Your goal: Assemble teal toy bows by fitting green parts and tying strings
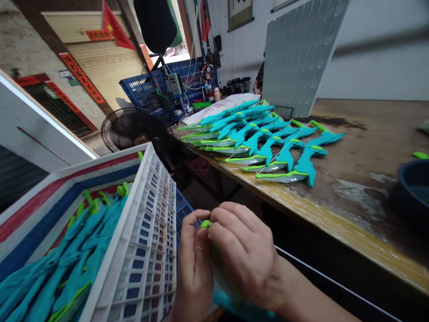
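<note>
My left hand (194, 264) and my right hand (243, 250) are pressed together low in the view, just below the table edge. Between their fingertips shows a small lime-green tip (205, 224) of a teal plastic toy knife, whose body (231, 302) is mostly hidden beneath my right hand. Both hands grip it. A row of several teal toy knives (268, 143) with green blades lies overlapping on the wooden table (368, 147), well beyond my hands.
A white slatted crate (147, 223) at the left holds several more teal knives (67, 268). A black fan (127, 129), a blue basket (147, 89) and a leaning grey panel (298, 53) stand farther off. A dark bowl (412, 188) sits at the right edge. Another person's arm (258, 78) shows behind the panel.
</note>
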Action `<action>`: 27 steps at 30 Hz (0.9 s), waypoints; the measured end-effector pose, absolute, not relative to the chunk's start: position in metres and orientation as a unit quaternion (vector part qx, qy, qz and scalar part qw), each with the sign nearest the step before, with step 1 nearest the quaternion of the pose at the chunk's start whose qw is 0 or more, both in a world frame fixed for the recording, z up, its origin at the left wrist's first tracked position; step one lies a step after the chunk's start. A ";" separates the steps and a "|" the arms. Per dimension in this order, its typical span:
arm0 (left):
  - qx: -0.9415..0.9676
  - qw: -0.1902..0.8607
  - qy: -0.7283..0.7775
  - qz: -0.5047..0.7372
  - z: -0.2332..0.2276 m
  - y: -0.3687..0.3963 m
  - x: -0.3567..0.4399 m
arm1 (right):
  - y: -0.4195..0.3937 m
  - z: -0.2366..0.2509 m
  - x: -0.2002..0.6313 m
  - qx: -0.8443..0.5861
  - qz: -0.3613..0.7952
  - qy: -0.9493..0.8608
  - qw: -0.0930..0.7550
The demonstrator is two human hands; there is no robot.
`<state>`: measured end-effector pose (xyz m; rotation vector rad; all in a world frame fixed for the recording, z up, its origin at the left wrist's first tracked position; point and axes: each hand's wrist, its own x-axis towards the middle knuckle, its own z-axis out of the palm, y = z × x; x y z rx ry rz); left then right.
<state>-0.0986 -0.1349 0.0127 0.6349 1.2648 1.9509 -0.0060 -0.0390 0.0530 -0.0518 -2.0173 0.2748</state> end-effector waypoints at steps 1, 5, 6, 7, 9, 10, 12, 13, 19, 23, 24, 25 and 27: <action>0.258 0.341 0.512 0.745 0.010 -0.135 -0.100 | -0.038 0.057 -0.004 -0.039 0.165 -0.823 0.542; 0.323 0.363 0.552 0.678 -0.002 -0.135 -0.106 | -0.030 0.073 0.007 -0.118 0.296 -0.746 0.585; 0.326 0.370 0.550 0.674 -0.004 -0.135 -0.108 | -0.027 0.073 0.008 -0.121 0.302 -0.746 0.581; 0.324 0.364 0.549 0.679 -0.006 -0.134 -0.109 | -0.025 0.071 0.009 -0.119 0.305 -0.751 0.573; 0.322 0.337 0.548 0.694 -0.008 -0.132 -0.111 | -0.023 0.062 0.008 -0.117 0.305 -0.771 0.547; 0.327 0.326 0.546 0.700 -0.009 -0.130 -0.112 | -0.023 0.057 0.008 -0.114 0.299 -0.782 0.534; 0.337 0.340 0.537 0.695 -0.008 -0.126 -0.112 | -0.026 0.045 0.008 -0.105 0.280 -0.806 0.511; 0.333 0.363 0.535 0.687 -0.008 -0.125 -0.112 | -0.027 0.040 0.008 -0.097 0.272 -0.817 0.498; 0.338 0.404 0.540 0.657 -0.007 -0.119 -0.107 | -0.029 0.035 0.017 -0.101 0.281 -0.825 0.479; 0.366 0.483 0.473 0.639 -0.002 -0.115 -0.100 | -0.021 0.055 0.023 -0.143 0.341 -0.759 0.536; 0.363 0.495 0.458 0.643 0.000 -0.114 -0.099 | -0.019 0.059 0.024 -0.144 0.355 -0.741 0.552; 0.359 0.499 0.446 0.651 0.001 -0.113 -0.097 | -0.018 0.061 0.024 -0.141 0.368 -0.726 0.563; 0.342 0.493 0.440 0.669 0.001 -0.112 -0.095 | -0.017 0.060 0.023 -0.127 0.396 -0.720 0.556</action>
